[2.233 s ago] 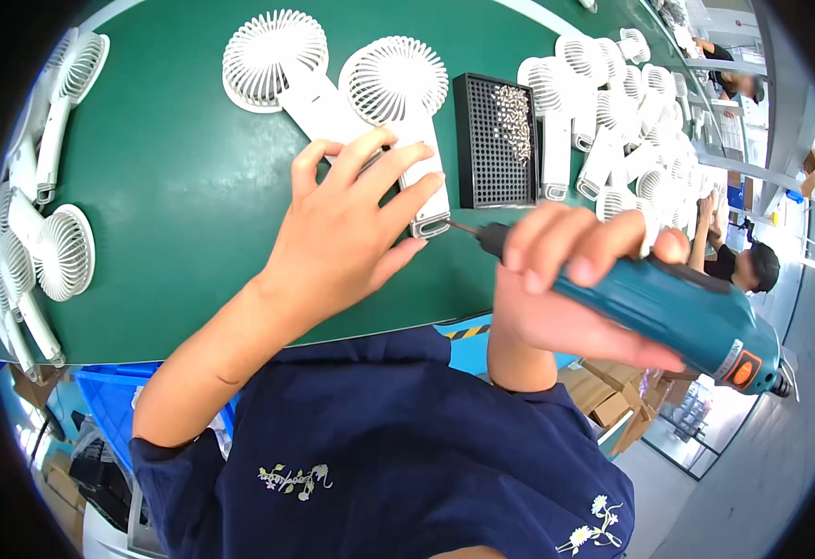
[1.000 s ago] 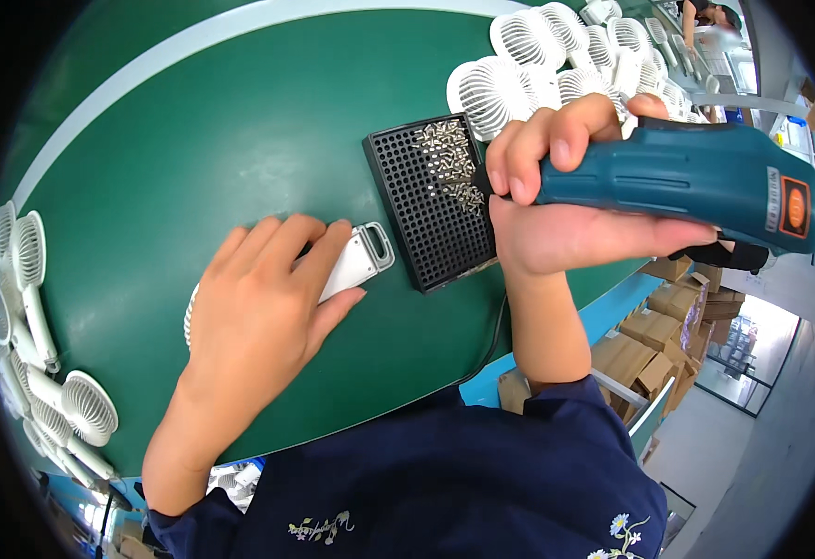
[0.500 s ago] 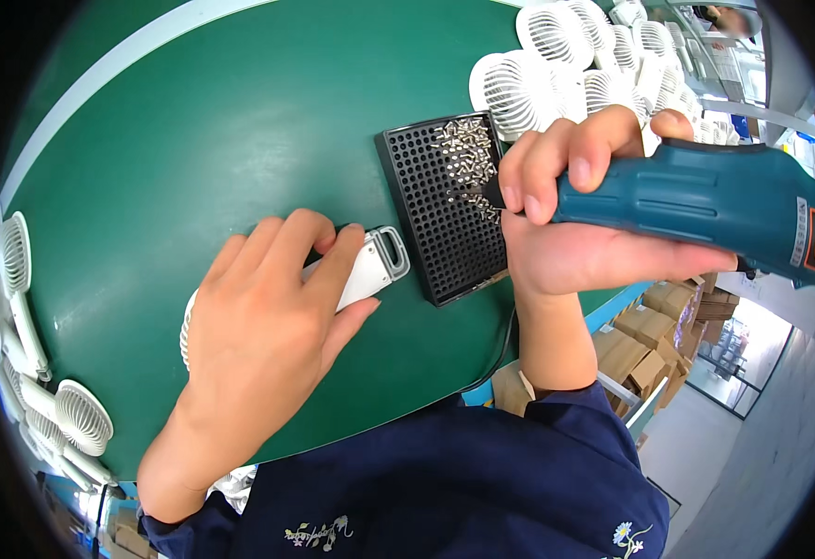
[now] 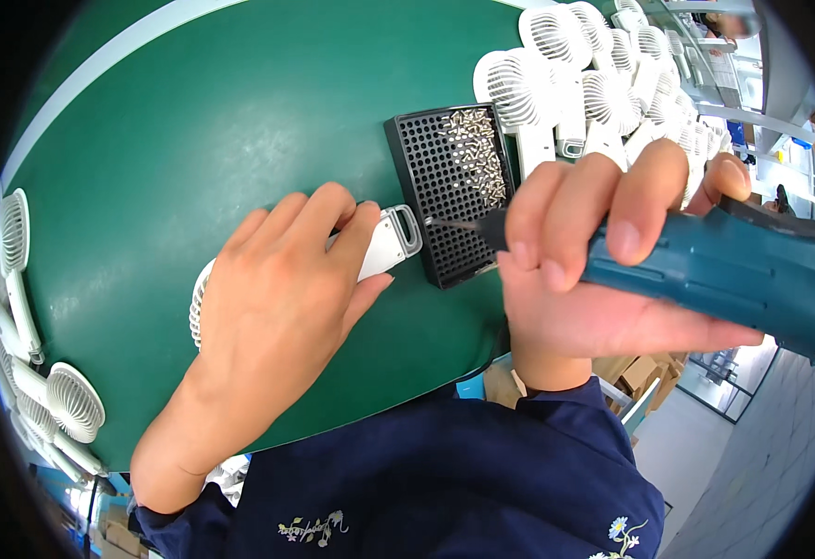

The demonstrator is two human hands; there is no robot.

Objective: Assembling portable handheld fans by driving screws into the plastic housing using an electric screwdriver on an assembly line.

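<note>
My left hand (image 4: pixel 282 279) is closed over a white handheld fan (image 4: pixel 384 244) lying on the green table; the looped end of its handle pokes out past my fingers, and part of its grille shows behind the hand. In my right hand (image 4: pixel 594 252) is a teal electric screwdriver (image 4: pixel 706 270), gripped around its body. Its thin bit points left over the near part of a black screw tray (image 4: pixel 417 149), close to the fan's handle end; a small bright spot at the bit's tip may be a screw. Loose silver screws (image 4: pixel 482 158) are heaped on the tray's right side.
Many white fans (image 4: pixel 529 88) are piled at the far right of the green table (image 4: pixel 193 121), just beyond the tray. More white fans (image 4: pixel 72 401) lie along the left edge. Cardboard boxes (image 4: pixel 645 373) stand below the table at the right.
The screwdriver's bit has moved from the screw heap leftward and nearer, toward the fan's handle end, and the tool has tilted. My left hand still holds the fan.
</note>
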